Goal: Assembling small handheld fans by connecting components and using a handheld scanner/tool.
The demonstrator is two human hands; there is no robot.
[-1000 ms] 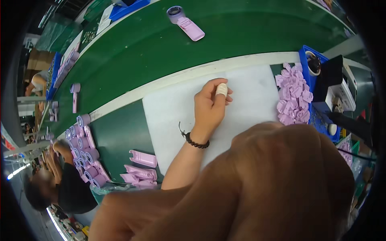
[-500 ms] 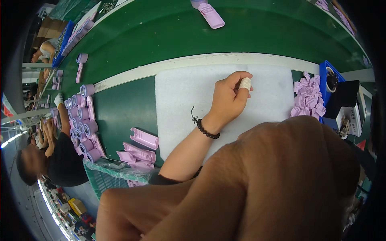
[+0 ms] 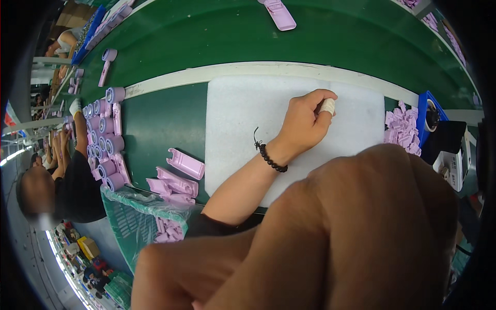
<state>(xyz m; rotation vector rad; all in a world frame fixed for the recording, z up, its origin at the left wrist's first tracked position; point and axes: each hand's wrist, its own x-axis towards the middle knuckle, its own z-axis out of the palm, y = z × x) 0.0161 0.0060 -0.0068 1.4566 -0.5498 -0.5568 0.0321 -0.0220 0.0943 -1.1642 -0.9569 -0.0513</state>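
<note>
My left hand [image 3: 308, 124] is over the white padded mat [image 3: 243, 111], a dark beaded bracelet [image 3: 270, 159] on its wrist. Its fingers are curled, with the thumb, wrapped in white tape [image 3: 327, 106], pressed toward the index finger. Anything between them is too small or hidden to make out. My right hand [image 3: 361, 206] looms very near the camera, large and blurred, its bent knuckles covering the lower part of the picture. Its fingertips do not show. Left of the mat lie several pink shell-shaped plastic pieces [image 3: 186, 164]; to its right is a heap of small pink parts [image 3: 403, 126].
Rows of pink-and-lilac round-headed assemblies [image 3: 106, 139] stand at the left. A green basket [image 3: 124, 217] lined with clear plastic holds pink parts. Beyond the white rail runs a green belt [image 3: 206, 41] carrying a pink piece [image 3: 280, 15]. A blue bin [image 3: 424, 116] stands right; a co-worker [image 3: 72, 186] sits left.
The whole view has shifted slightly, bringing more of the basket and its pink parts into sight. My left hand keeps the same curled pose over the mat; my right stays close to the camera.
</note>
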